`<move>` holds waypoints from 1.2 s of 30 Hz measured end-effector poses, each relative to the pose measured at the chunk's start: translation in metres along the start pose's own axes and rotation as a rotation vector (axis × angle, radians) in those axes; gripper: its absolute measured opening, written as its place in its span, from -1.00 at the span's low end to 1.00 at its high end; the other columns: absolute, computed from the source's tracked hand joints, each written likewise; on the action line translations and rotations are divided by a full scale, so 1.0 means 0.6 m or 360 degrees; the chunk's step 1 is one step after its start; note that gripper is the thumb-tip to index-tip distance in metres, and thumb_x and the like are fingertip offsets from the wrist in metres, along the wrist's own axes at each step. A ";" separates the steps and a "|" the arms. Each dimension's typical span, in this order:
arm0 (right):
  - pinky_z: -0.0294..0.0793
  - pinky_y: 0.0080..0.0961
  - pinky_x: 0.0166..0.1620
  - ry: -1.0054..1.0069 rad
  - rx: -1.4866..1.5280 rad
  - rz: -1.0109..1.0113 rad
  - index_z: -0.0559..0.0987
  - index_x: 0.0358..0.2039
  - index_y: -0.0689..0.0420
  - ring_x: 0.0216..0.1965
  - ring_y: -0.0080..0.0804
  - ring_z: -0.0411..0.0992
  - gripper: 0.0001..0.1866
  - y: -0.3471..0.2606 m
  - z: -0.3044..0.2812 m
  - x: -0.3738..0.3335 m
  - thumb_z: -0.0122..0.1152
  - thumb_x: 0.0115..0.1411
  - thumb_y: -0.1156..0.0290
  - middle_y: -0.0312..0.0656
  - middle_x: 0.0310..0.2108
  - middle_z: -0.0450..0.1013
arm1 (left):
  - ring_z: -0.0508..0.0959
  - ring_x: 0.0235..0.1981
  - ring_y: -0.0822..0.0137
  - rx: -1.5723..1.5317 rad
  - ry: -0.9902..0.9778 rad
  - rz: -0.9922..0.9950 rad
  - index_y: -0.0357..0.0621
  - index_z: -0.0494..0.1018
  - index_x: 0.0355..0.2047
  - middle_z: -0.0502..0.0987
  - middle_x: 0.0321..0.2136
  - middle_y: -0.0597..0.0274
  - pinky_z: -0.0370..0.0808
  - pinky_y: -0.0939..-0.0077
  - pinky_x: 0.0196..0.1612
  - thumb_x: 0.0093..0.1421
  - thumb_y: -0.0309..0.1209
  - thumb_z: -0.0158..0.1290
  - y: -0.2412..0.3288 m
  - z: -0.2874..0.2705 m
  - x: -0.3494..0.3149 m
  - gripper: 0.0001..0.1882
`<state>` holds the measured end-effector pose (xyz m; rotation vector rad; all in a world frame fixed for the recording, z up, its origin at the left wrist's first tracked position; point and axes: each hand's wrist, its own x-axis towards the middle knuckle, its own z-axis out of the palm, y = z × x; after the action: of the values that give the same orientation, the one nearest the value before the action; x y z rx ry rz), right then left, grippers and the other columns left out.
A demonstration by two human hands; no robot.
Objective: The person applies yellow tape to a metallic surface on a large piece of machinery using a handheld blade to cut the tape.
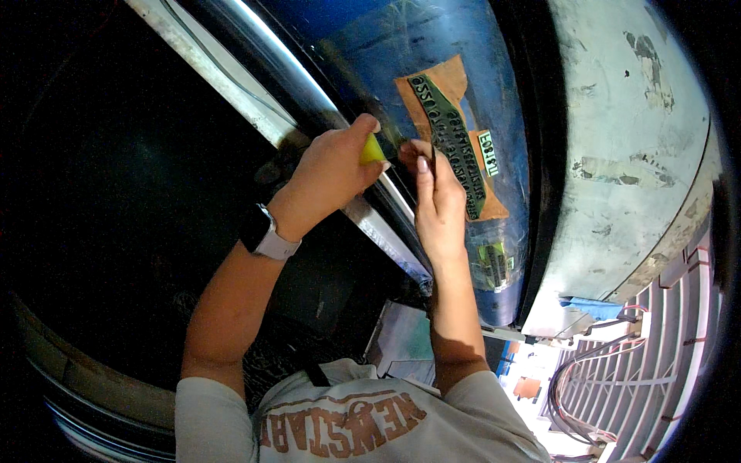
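Note:
My left hand [328, 170] is closed around a small yellow-green object [372, 150], whose kind I cannot make out because the fingers cover most of it. It hovers over a shiny metal bar [309, 81] beside a blue cylinder [370, 46]. My right hand [441, 201] is at the cylinder's surface, thumb and fingers pinched at a thin dark strip [434, 160]; its fingertips are partly hidden. Just beyond that hand, a dark green plate with raised characters [451, 127] lies on an orange-brown backing [455, 73] fixed to the cylinder.
To the right of the cylinder stands a large, scuffed pale grey roller [610, 131]. A pale rail [224, 77] runs diagonally on the left, beside a dark hollow. A small pale label [488, 153] sits near the plate. Cables [567, 386] hang by white slats at lower right.

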<state>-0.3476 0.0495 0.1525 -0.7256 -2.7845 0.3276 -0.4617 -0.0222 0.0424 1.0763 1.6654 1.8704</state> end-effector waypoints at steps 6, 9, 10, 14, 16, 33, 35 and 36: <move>0.39 0.05 -0.34 -0.0361 -0.0440 0.0220 0.32 -0.39 0.26 -0.38 0.26 0.44 -0.75 -0.036 -0.003 -0.002 -0.08 0.32 0.31 0.24 -0.52 0.44 | 0.57 -0.36 -0.09 -0.0051 0.0002 -0.0009 -0.19 0.27 -0.11 0.51 -0.46 -0.12 0.46 0.16 -0.33 0.04 -0.38 0.19 -0.003 -0.007 -0.003 -0.56; 0.40 0.04 -0.33 -0.0506 -0.0601 0.0258 0.31 -0.40 0.28 -0.38 0.26 0.44 -0.75 -0.021 0.000 0.012 -0.09 0.31 0.34 0.28 -0.54 0.43 | 0.55 -0.34 -0.14 -0.0029 -0.0007 -0.0031 -0.19 0.26 -0.12 0.51 -0.44 -0.14 0.46 0.12 -0.32 0.04 -0.38 0.19 0.002 -0.004 -0.002 -0.56; 0.40 0.05 -0.29 -0.0522 -0.0627 0.0301 0.34 -0.42 0.31 -0.37 0.28 0.44 -0.77 -0.024 0.000 0.015 -0.09 0.28 0.38 0.32 -0.54 0.42 | 0.55 -0.33 -0.16 -0.0009 -0.0018 -0.0033 -0.19 0.26 -0.12 0.51 -0.44 -0.14 0.46 0.10 -0.32 0.04 -0.38 0.19 0.005 -0.003 -0.001 -0.56; 0.40 0.05 -0.21 -0.0626 -0.0660 0.0312 0.40 -0.43 0.33 -0.31 0.27 0.44 -0.84 -0.017 0.003 0.033 -0.09 0.19 0.49 0.33 -0.48 0.43 | 0.52 -0.31 -0.21 0.0136 0.0004 0.0028 -0.18 0.26 -0.14 0.51 -0.41 -0.18 0.45 0.04 -0.29 0.03 -0.39 0.20 0.008 0.006 0.002 -0.56; 0.40 0.05 -0.17 -0.0666 -0.0695 0.0284 0.44 -0.42 0.35 -0.27 0.26 0.44 -0.84 -0.019 0.005 0.039 -0.09 0.13 0.53 0.34 -0.44 0.44 | 0.52 -0.29 -0.20 0.0236 -0.0020 -0.0022 -0.17 0.26 -0.14 0.51 -0.39 -0.17 0.46 0.04 -0.27 0.02 -0.40 0.20 0.013 0.002 0.004 -0.56; 0.38 -0.30 0.06 -0.0108 0.0140 -0.0383 0.41 -0.01 0.20 0.04 0.05 0.36 -0.72 0.031 0.062 0.040 -0.04 0.27 0.49 0.08 -0.01 0.38 | 0.60 -0.22 0.07 0.0219 -0.0048 -0.0193 -0.16 0.33 -0.11 0.55 -0.35 -0.01 0.57 0.27 -0.23 0.17 -0.36 0.11 -0.061 -0.008 -0.074 -0.68; 0.38 -0.29 0.05 -0.0126 0.0094 -0.0425 0.40 0.00 0.19 0.04 0.05 0.36 -0.70 0.058 0.082 0.030 -0.01 0.24 0.53 0.08 0.00 0.38 | 0.60 -0.25 0.10 0.0012 -0.0041 -0.0281 -0.14 0.33 -0.14 0.54 -0.36 0.01 0.56 0.29 -0.25 0.19 -0.33 0.09 -0.070 -0.003 -0.096 -0.71; 0.38 -0.42 0.04 -0.0095 0.0066 -0.0387 0.43 -0.03 0.19 0.00 -0.10 0.43 -0.76 0.064 0.093 0.020 -0.09 0.32 0.50 -0.02 -0.06 0.43 | 0.60 -0.27 0.12 -0.0081 -0.0024 -0.0321 -0.14 0.33 -0.15 0.53 -0.37 0.01 0.56 0.31 -0.26 0.21 -0.32 0.08 -0.071 -0.003 -0.102 -0.73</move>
<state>-0.3567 0.0798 0.0913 -0.3669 -2.8714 0.3632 -0.4331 -0.0602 -0.0153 0.8656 1.6424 1.7613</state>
